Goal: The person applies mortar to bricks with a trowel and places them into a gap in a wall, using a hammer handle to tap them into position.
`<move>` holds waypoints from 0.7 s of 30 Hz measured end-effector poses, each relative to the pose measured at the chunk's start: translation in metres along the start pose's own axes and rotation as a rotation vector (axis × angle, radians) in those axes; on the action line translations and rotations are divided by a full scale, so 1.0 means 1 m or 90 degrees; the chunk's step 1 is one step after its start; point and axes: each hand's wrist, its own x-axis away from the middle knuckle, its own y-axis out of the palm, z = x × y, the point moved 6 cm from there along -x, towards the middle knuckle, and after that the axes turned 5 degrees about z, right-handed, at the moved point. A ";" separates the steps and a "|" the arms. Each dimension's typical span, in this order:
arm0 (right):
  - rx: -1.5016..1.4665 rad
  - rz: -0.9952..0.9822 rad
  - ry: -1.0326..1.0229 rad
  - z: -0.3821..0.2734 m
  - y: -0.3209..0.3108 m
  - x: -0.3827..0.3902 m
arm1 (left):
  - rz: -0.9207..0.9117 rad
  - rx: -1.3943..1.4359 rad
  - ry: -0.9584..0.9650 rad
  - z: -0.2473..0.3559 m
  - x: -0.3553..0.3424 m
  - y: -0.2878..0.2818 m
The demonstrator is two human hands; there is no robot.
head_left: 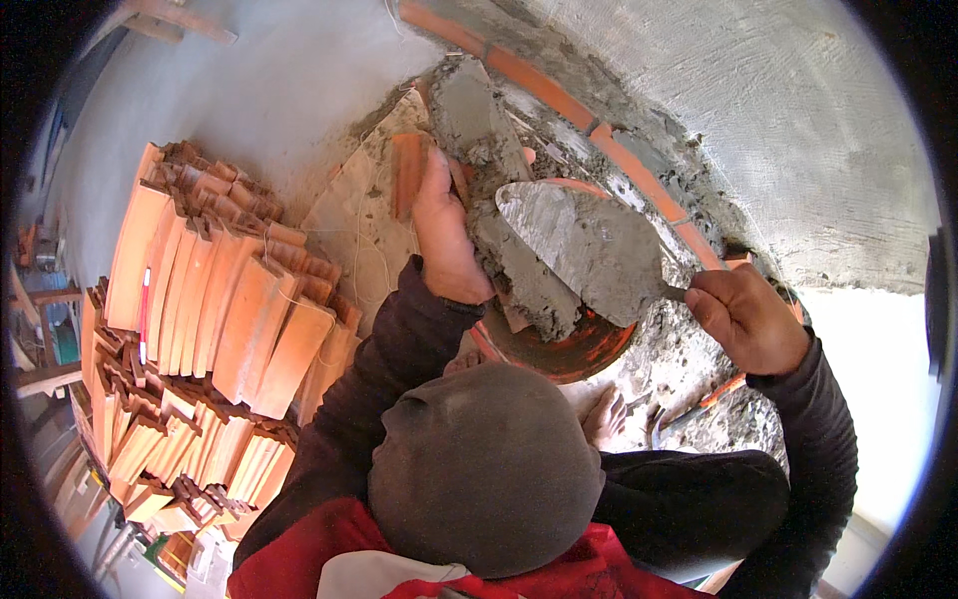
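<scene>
My left hand (446, 240) is closed around a long, flat clay brick (544, 290) coated thickly in grey mortar. Orange clay (407, 175) shows beside its fingers; whether this belongs to the same piece I cannot tell. In my right hand (743, 317) is the handle of a trowel (599, 245), its broad blade smeared with wet mortar. The blade lies flat against or just over the brick's coated side; exact contact is hidden. Beneath both is a round bucket (574, 364) with orange-stained inner walls, partly covered by the brick and trowel.
Stacked orange clay bricks (235, 290) fill the left side, a thin red-and-white stick (145, 314) among them. A mortared brick row (639, 170) runs along the plastered wall (798, 130). An orange-handled tool (714, 394) lies by my right forearm on mortar-spattered ground. Bare toes (604, 419) show near the bucket.
</scene>
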 end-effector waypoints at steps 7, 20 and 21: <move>-0.377 -0.002 0.217 0.036 0.012 0.003 | -0.055 0.074 -0.133 -0.011 0.002 -0.013; 0.358 0.049 -0.056 0.054 0.003 0.003 | 0.180 -0.288 0.146 0.050 0.016 -0.037; 0.445 0.059 -0.071 0.042 0.009 -0.002 | 0.228 -0.374 0.212 0.055 0.019 -0.032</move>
